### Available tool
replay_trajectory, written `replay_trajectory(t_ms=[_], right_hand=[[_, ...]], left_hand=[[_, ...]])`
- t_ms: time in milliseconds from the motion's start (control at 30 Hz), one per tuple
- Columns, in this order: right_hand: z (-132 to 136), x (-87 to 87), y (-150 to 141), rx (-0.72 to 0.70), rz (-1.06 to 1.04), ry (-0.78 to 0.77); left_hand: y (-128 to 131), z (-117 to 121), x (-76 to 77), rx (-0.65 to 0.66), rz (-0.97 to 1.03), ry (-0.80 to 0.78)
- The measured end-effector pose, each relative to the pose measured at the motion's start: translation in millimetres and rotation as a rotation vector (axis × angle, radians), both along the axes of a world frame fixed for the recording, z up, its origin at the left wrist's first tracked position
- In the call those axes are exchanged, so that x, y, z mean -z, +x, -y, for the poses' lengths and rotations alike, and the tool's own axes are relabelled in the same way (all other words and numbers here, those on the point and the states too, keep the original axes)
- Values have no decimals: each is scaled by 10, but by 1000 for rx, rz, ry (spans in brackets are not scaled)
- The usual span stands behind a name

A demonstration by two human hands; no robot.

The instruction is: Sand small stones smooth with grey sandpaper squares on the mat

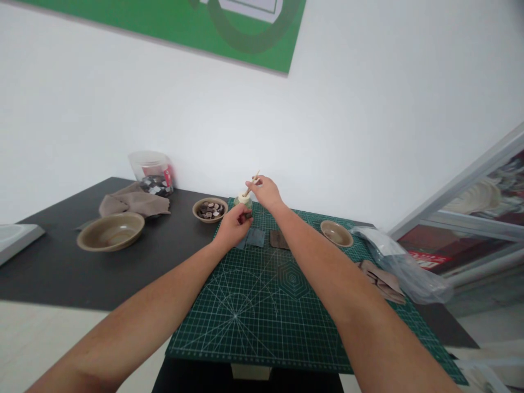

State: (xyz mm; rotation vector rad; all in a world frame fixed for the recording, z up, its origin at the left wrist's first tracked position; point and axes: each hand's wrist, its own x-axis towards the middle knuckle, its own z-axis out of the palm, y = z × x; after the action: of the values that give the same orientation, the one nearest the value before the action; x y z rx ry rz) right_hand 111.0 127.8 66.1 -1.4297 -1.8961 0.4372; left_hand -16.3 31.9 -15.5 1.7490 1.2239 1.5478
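My right hand is closed on a thin wooden stick, whose tip dips into a small pale jar at the far edge of the green cutting mat. My left hand sits just in front of the jar, fingers pinched on a small dark piece. Two small flat dark squares lie on the mat right beside the left hand. A small bowl of dark chips stands to the left of the jar.
On the dark table sit a large tan bowl, a crumpled brown cloth and a clear plastic tub of chips. An empty small bowl, a clear plastic bag and brown pieces lie at the right.
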Motion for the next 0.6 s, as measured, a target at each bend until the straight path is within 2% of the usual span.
replay_trajectory(t_ms=[233,600], right_hand=[[18,91,10,3,0,41],[-11,-6,92,-67,-118,32]], left_hand=[[14,29,-23,28,-38,-33],[11,42,-32,40,-75,-27]])
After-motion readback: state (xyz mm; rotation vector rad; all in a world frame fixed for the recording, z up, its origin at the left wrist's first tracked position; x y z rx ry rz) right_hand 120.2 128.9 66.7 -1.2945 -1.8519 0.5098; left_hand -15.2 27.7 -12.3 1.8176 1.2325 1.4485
